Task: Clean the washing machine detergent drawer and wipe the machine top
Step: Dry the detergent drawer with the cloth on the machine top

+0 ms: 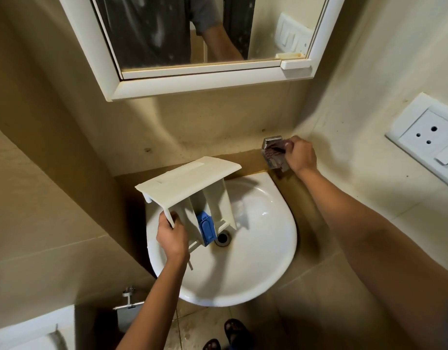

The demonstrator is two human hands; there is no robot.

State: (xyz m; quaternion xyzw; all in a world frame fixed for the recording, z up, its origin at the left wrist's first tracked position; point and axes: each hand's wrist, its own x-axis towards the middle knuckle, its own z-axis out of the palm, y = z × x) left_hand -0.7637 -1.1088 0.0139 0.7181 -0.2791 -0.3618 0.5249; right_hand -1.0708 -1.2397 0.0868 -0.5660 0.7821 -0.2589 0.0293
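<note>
The white detergent drawer point(187, 183) hangs tilted over the white sink point(255, 261), front panel up, its blue insert point(206, 229) pointing down toward the drain point(223, 238). My left hand point(171, 237) grips the drawer at its lower left side. My right hand point(300, 154) is closed around the chrome tap point(271, 150) on the wall at the sink's back right corner. No water is seen running.
A white-framed mirror cabinet point(197, 82) hangs above the sink. A socket and switch plate point(427, 137) is on the right wall. A toilet-paper holder point(129, 299) sits low on the left. My sandalled feet point(233, 329) stand below the sink.
</note>
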